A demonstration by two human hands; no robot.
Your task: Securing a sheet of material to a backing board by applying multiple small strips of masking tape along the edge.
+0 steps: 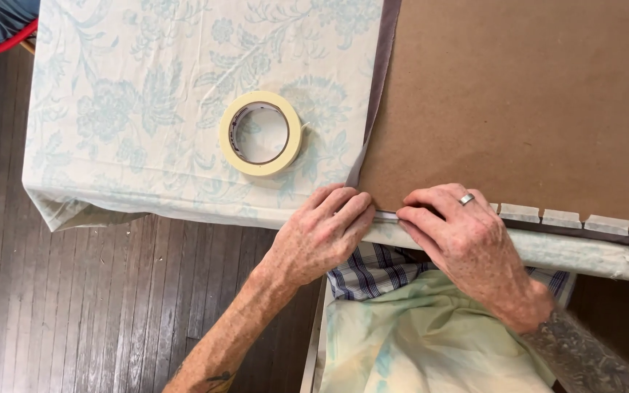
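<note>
Both forearms enter from the near side and meet at the near edge of the desk (60,182), which is draped in a pale cloth with a light-blue floral print; the left hand (322,236) lies palm down, fingers curled and closed together, knuckles raised, fingertips pressing at the lower left corner of the flat brown hardboard panel (533,102); the right hand (464,236) lies palm down just beside it, fingers bent and nearly closed, a silver ring (467,199) on one finger, fingertips bearing on a narrow strip of pale tape (386,216) along the panel's near edge; whether either hand pinches the strip cannot be told.

Count: one panel; one round roll of cream masking tape (261,133); three short tabs of pale tape (562,218) already stuck along the panel's near edge; one dark grey-brown fabric border (380,80) showing along the panel's left and near edges.

The strip lies between the two hands, touching both sets of fingertips; the roll lies flat on the cloth, near the left hand, towards the far side; the three tabs run just right of the right hand.
</note>
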